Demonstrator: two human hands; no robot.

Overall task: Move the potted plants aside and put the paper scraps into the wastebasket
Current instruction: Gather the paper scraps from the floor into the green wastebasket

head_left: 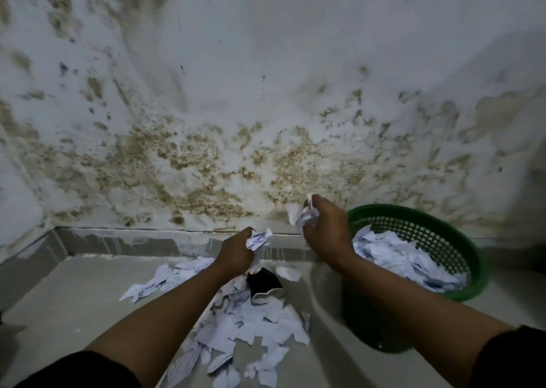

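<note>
Torn white paper scraps [254,322]: loose pile on the grey floor [74,299], too many to count, lower edge cut off by the frame. More scraps fill the one green plastic mesh wastebasket [461,240] at right. Left hand [236,253] fisted round a wad of scraps. Right hand [326,229] gripping another wad, just beside the basket rim. One black object [263,281] half buried in the pile, can't identify. Stained white wall [266,92] behind.
</note>
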